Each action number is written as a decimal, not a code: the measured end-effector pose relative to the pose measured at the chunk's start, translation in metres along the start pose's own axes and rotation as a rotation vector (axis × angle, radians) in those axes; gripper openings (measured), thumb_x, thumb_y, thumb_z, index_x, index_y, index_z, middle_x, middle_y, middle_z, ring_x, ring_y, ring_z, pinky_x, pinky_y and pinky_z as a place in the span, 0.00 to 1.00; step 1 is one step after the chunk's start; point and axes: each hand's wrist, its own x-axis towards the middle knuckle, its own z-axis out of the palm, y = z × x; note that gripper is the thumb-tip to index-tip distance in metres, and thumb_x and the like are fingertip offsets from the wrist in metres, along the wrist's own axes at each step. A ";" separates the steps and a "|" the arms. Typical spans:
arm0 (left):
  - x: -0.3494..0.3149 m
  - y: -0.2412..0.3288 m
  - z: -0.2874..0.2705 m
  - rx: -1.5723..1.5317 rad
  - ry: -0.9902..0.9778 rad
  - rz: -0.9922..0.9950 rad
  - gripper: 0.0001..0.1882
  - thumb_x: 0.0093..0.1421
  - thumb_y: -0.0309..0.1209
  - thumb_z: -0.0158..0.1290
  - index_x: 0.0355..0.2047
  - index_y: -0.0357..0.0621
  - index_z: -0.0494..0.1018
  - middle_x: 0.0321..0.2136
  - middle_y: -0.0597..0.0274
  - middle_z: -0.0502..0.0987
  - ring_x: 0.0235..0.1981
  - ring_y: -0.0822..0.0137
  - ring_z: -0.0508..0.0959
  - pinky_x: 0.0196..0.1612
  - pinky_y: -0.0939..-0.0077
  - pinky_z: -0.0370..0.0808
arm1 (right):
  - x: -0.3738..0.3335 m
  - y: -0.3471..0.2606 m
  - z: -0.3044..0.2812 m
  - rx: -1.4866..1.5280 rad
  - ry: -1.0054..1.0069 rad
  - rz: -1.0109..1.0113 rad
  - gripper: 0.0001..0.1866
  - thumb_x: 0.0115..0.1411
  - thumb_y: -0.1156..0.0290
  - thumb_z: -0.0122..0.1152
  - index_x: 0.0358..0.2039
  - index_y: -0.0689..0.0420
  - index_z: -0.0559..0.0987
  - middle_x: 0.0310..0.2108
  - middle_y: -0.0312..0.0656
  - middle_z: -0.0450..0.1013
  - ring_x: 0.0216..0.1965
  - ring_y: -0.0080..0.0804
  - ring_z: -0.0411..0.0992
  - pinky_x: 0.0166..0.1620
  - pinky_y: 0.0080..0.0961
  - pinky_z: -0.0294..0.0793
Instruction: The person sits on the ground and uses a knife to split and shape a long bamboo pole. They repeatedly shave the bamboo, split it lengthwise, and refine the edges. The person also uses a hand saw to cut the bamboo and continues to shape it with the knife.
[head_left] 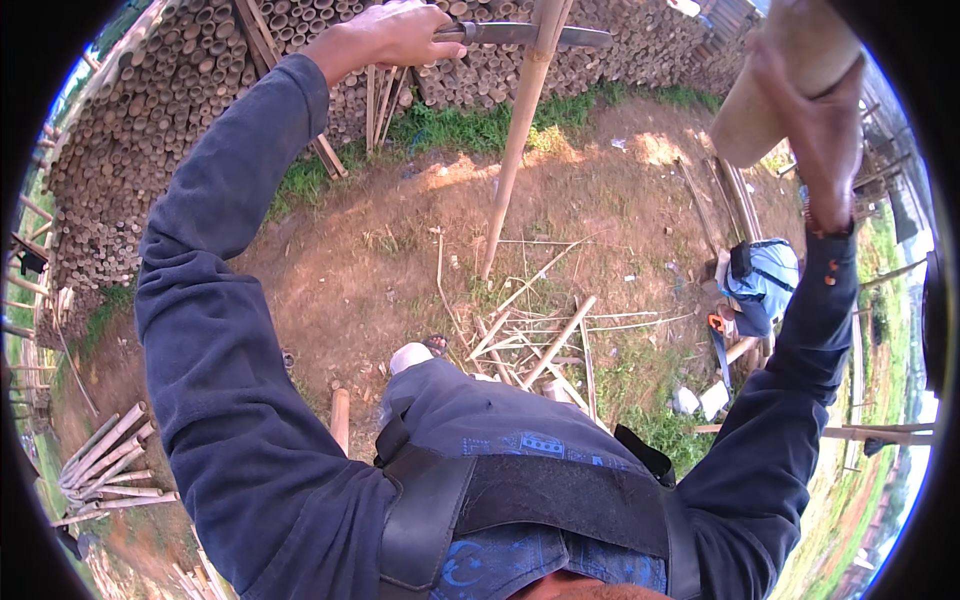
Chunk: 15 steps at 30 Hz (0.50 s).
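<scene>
My left hand (385, 38), raised at the top, is closed round the handle of a machete (500, 33). Its blade points right and crosses an upright bamboo pole (518, 130) near the pole's upper visible end. I cannot tell how deep the blade sits in it. The pole slants down to the dirt ground, and its top runs out of the picture. High on the right, my right hand (825, 140) grips a thick pale piece of wood (748, 120), held apart from the machete. Its upper part is cut off by the picture's edge.
Stacked bamboo (180, 110) walls the far side. Split bamboo strips (545, 345) litter the ground before me. To the right stand a blue bag (765, 280) and an orange-handled saw (720, 345); a bundle of bamboo poles (110, 465) lies at left.
</scene>
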 end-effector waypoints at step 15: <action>0.012 -0.019 0.030 -0.030 -0.064 -0.018 0.25 0.67 0.50 0.53 0.47 0.38 0.76 0.18 0.57 0.78 0.15 0.62 0.81 0.26 0.65 0.83 | -0.124 -0.014 0.036 1.097 -0.316 0.487 0.39 0.61 0.62 0.65 0.67 0.64 0.59 0.43 0.48 0.73 0.37 0.31 0.76 0.39 0.25 0.76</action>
